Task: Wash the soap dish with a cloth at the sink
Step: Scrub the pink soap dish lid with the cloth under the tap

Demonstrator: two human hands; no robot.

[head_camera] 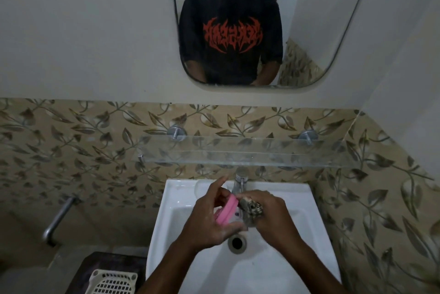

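Observation:
A pink soap dish (226, 209) is held on edge over the white sink (295, 227), gripped by my left hand (214, 220) with its index finger raised. My right hand (271, 217) is closed on a dark, patterned wet cloth (251, 208), which is pressed against the dish's right side. Both hands are just below the chrome tap (239, 181), above the drain (237, 242). Most of the cloth is hidden inside my fist. I cannot tell whether water is running.
A glass shelf (250, 150) juts out from the leaf-patterned tiles just above the tap. A wall spout (58, 218) sticks out at the left. A cream plastic basket (114, 281) sits on a dark surface at the lower left. A mirror (309, 20) hangs above.

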